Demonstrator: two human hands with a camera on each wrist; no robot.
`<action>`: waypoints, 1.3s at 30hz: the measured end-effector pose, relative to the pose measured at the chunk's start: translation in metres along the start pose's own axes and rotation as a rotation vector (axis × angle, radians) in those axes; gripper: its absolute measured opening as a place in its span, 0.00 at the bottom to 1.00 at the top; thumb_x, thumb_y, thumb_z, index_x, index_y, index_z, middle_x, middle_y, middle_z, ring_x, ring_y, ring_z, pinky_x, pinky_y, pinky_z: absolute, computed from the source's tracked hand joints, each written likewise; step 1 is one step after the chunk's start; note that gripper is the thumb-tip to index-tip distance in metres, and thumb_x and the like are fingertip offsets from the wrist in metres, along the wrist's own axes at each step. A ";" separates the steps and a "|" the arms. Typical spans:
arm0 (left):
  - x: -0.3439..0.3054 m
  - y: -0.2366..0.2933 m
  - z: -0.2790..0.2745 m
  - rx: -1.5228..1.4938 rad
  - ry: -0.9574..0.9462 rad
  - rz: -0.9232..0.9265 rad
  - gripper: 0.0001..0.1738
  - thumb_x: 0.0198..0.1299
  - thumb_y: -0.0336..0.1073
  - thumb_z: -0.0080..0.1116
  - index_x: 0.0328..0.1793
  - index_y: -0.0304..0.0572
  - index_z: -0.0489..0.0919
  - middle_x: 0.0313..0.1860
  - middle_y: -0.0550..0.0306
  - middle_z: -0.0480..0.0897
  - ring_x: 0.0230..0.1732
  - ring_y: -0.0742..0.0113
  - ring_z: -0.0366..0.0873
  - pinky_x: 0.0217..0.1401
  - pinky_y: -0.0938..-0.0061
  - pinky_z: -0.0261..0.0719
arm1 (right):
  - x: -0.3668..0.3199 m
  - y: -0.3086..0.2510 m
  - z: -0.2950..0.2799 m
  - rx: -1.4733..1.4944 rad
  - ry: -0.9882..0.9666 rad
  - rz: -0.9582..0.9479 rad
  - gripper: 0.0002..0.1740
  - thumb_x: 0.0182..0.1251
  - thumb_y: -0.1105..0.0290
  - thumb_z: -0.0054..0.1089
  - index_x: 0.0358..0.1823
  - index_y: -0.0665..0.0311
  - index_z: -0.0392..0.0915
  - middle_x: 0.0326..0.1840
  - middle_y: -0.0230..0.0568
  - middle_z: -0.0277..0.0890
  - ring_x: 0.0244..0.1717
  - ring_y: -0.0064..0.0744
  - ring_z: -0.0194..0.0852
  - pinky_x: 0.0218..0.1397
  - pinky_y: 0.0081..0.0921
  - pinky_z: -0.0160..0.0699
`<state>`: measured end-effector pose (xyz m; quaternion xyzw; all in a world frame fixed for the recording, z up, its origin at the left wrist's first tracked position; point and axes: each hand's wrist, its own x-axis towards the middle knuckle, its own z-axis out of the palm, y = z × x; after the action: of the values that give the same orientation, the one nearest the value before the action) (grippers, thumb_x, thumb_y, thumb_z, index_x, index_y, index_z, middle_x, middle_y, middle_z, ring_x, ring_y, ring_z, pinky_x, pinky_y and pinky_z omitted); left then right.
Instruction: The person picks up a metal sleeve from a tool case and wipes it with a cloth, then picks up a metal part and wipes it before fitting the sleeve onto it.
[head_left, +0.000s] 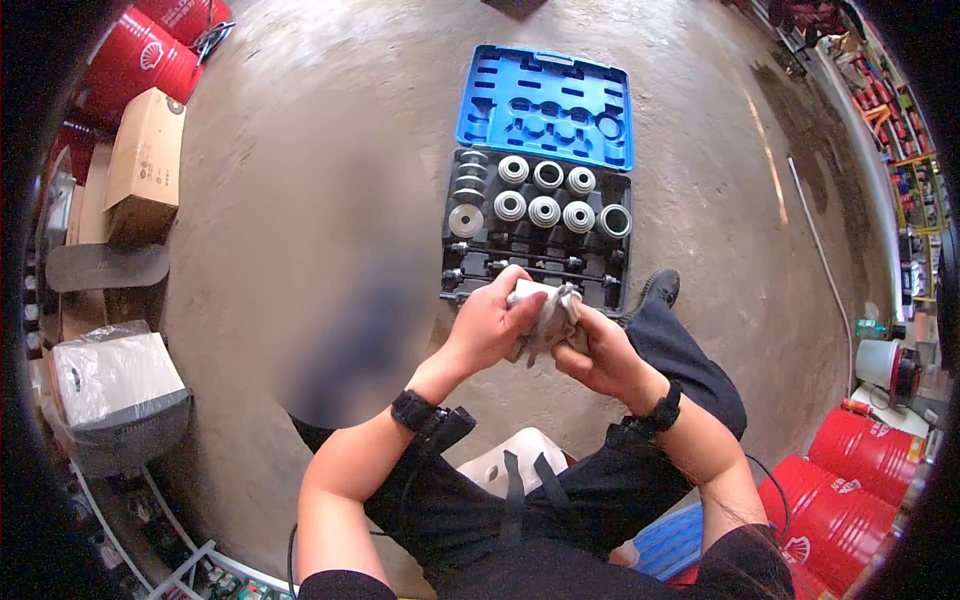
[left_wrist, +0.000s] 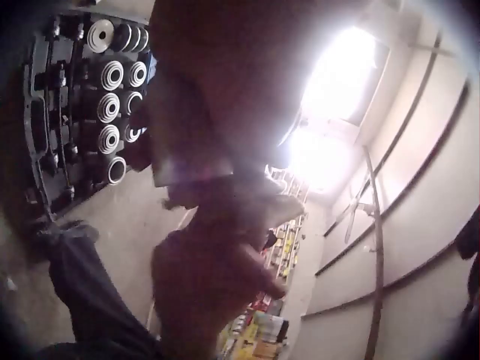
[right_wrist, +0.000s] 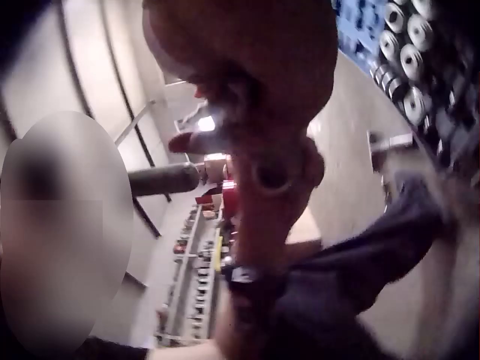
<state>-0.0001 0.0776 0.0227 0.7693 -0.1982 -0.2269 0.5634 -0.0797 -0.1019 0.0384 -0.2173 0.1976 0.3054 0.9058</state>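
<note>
In the head view my left hand (head_left: 488, 324) grips a pale metal sleeve (head_left: 528, 288) above the lap, thumb laid along it. My right hand (head_left: 612, 358) pinches a crumpled grey rag (head_left: 546, 332) bunched against the sleeve's near side. The two hands face each other, rag and sleeve between them. Dark in the right wrist view, a round hollow end (right_wrist: 262, 189) shows at the fingers. Just beyond the hands lies an open tool case with a black tray (head_left: 630, 265), holding silvery stepped sleeves (head_left: 544, 211), discs (head_left: 466, 220) and threaded rods (head_left: 530, 268).
The case's blue lid (head_left: 545, 92) lies folded back on the concrete floor (head_left: 330, 60). A white stool (head_left: 490, 468) shows between the legs. Red drums (head_left: 835, 510) stand at right, with more at upper left. Cardboard boxes (head_left: 150, 150) line the left. A blurred person is at left.
</note>
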 end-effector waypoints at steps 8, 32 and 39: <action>0.001 -0.023 -0.007 -0.272 -0.276 -0.574 0.41 0.68 0.69 0.33 0.42 0.36 0.82 0.38 0.56 0.83 0.40 0.71 0.76 0.45 0.74 0.73 | -0.002 -0.002 0.011 -1.405 -0.123 -0.232 0.12 0.72 0.73 0.46 0.53 0.67 0.66 0.37 0.41 0.72 0.25 0.30 0.78 0.30 0.27 0.81; 0.004 0.001 -0.009 -0.199 -0.117 -0.025 0.21 0.72 0.49 0.47 0.59 0.43 0.72 0.44 0.59 0.78 0.45 0.73 0.74 0.48 0.77 0.73 | 0.011 -0.001 0.010 0.015 0.036 -0.156 0.19 0.75 0.56 0.34 0.47 0.60 0.73 0.21 0.28 0.67 0.14 0.16 0.55 0.17 0.18 0.47; 0.007 -0.001 -0.015 -0.596 -0.248 -0.371 0.33 0.70 0.61 0.42 0.47 0.34 0.80 0.38 0.58 0.83 0.36 0.74 0.75 0.43 0.75 0.73 | -0.001 -0.007 0.018 -1.094 -0.013 -0.321 0.09 0.71 0.70 0.47 0.48 0.64 0.70 0.25 0.35 0.72 0.20 0.32 0.73 0.22 0.26 0.72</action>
<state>0.0138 0.0858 0.0244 0.5611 -0.0473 -0.4642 0.6837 -0.0722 -0.0979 0.0552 -0.6802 -0.0304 0.2233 0.6975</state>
